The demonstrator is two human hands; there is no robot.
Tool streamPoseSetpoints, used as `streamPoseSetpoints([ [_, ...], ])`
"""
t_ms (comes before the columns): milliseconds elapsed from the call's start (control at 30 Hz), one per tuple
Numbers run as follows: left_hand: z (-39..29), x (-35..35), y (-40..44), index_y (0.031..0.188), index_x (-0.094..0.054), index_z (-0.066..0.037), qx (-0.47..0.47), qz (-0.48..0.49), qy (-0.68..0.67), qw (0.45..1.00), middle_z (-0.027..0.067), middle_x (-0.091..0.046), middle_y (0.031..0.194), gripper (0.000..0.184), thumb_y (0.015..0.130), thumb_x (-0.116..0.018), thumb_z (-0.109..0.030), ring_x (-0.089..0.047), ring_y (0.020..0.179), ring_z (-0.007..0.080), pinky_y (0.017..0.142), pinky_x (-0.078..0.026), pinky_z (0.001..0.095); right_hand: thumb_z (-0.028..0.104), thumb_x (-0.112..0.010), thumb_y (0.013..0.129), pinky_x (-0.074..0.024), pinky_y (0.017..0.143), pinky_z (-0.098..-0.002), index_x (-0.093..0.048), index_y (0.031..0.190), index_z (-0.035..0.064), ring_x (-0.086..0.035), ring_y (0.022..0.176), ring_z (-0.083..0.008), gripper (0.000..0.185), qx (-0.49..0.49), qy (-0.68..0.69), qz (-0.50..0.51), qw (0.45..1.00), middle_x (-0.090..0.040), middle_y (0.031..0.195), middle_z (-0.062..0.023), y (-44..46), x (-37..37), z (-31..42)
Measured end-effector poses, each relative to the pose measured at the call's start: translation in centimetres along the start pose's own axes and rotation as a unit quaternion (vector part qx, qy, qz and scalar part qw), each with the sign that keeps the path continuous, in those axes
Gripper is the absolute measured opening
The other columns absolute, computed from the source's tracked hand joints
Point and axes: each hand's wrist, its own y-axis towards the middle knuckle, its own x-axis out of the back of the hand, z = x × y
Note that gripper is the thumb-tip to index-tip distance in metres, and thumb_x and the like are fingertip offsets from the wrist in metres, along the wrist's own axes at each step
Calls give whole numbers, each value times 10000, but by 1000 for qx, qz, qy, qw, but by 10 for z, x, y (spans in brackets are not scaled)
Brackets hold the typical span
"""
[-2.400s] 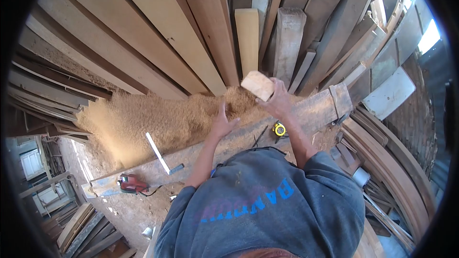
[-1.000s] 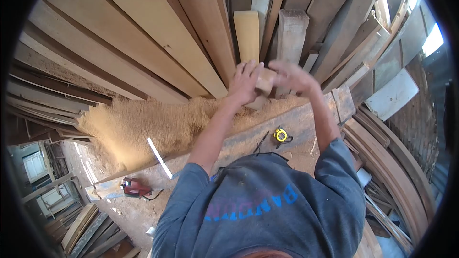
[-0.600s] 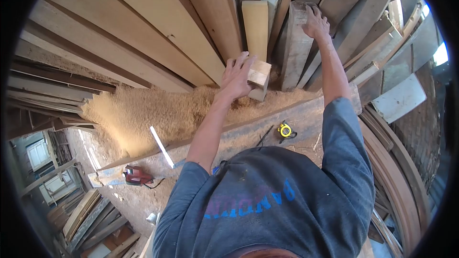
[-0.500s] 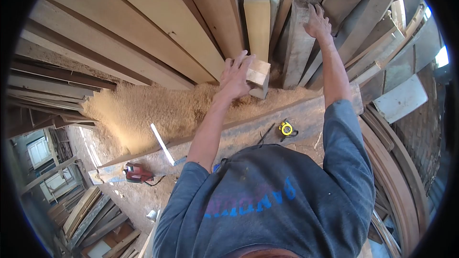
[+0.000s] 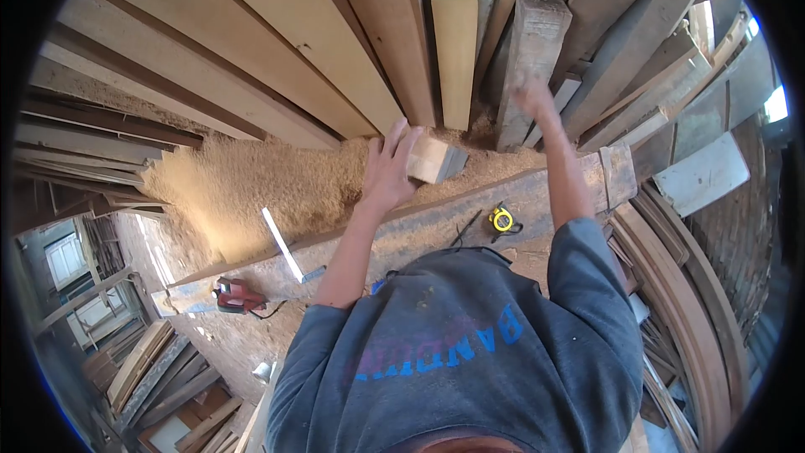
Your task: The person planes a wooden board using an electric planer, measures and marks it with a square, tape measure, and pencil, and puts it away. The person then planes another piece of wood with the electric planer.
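Observation:
My left hand (image 5: pixel 391 166) grips a short wooden block (image 5: pixel 429 158), its fingers over the block's left side, above the sawdust (image 5: pixel 260 193) behind the bench plank. My right hand (image 5: pixel 535 101) is raised in front of a grey upright post (image 5: pixel 537 38); it is blurred and its fingers are hard to make out. A pale yellow post (image 5: pixel 454 50) stands between the hands, farther back. On the plank (image 5: pixel 411 239) lies a yellow tape measure (image 5: pixel 501 220), below and left of my right hand.
A square with a white blade (image 5: pixel 283 245) and a red power tool (image 5: pixel 239 295) lie at the plank's left part. Long boards (image 5: pixel 243 25) lean along the back. Curved timbers (image 5: pixel 679 285) are stacked at the right, and more wood pieces (image 5: pixel 142 369) lie at the lower left.
My right hand has come down from the top of the grey post toward me. My left hand has moved down and slightly left with the block, which is now tilted differently.

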Motion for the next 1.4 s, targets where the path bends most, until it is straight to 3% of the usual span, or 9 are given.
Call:
streamPoseSetpoints([
  [167, 3, -14, -54, 1475, -469, -209, -1, -46, -14, 999, 103, -366, 1577, 926, 638, -806, -4, -475, 1189, 427, 1028, -448, 487, 344, -719, 911, -534, 911, -444, -678, 1156, -17, -673, 1116, -376, 439, 122, -22, 283, 951, -686, 1125, -301, -90, -100, -21],
  [233, 4, -21, -74, 1453, -485, -193, 4, -51, -6, 999, 113, -374, 1567, 903, 627, -786, 16, -484, 1164, 432, 994, -451, 501, 345, -721, 903, -533, 909, -461, -691, 1152, -2, -677, 1101, -389, 428, 48, 60, 304, 950, -688, 1135, -296, -138, -89, 4],
  [433, 4, -37, -116, 1426, -506, -161, -50, -119, -13, 992, 174, -398, 1516, 839, 642, -732, 33, -495, 1107, 432, 940, -443, 507, 334, -701, 911, -540, 914, -458, -674, 1223, -5, -692, 1070, -396, 462, 58, 39, 325, 943, -724, 1097, -252, -182, -104, 24],
  [567, -9, -17, -116, 1359, -526, -119, -9, -47, 36, 998, 171, -460, 1407, 774, 628, -722, 43, -485, 1153, 434, 963, -428, 530, 308, -704, 893, -535, 941, -455, -579, 1372, 11, -678, 1106, -401, 577, 43, 40, 389, 919, -700, 1182, -258, -190, -99, 35],
  [767, -5, 4, -89, 1231, -527, -71, -88, 51, 106, 989, 173, -503, 1295, 719, 563, -784, -7, -464, 1240, 404, 1035, -425, 513, 360, -833, 790, -380, 1139, -508, -180, 1589, 41, -391, 1422, -447, 1080, 219, -65, 296, 927, -336, 1556, -301, -248, -67, 86],
  [867, -1, 6, -88, 1240, -520, -80, -72, 105, 68, 990, 170, -511, 1289, 757, 547, -825, -59, -462, 1262, 374, 1055, -427, 499, 407, -856, 746, -331, 1168, -516, -200, 1583, 28, -337, 1443, -418, 1129, 257, 5, 215, 942, -263, 1591, -284, -265, -71, 97],
  [967, -6, 5, -93, 1278, -521, -98, -45, 112, 73, 990, 158, -517, 1290, 786, 559, -839, -94, -466, 1267, 360, 1058, -426, 496, 395, -867, 710, -351, 1146, -504, -267, 1542, 18, -404, 1372, -411, 1093, 316, 49, 63, 945, -373, 1519, -255, -274, -94, 102],
  [1067, 1, 2, -109, 1305, -542, -126, -5, 81, 58, 995, 145, -529, 1291, 775, 585, -828, -120, -474, 1264, 354, 1064, -416, 500, 373, -882, 661, -361, 1126, -491, -363, 1451, 1, -444, 1307, -410, 1016, 282, 40, 111, 952, -451, 1424, -219, -267, -109, 112],
  [1400, -12, 59, -270, 1295, -593, -145, 67, -132, 4, 989, 126, -578, 1210, 792, 552, -854, -227, -519, 1183, 356, 1055, -388, 510, 321, -889, 590, -394, 1081, -466, -465, 1338, 37, -510, 1215, -398, 905, 471, -46, 106, 874, -562, 1243, -194, -330, -60, 201],
])
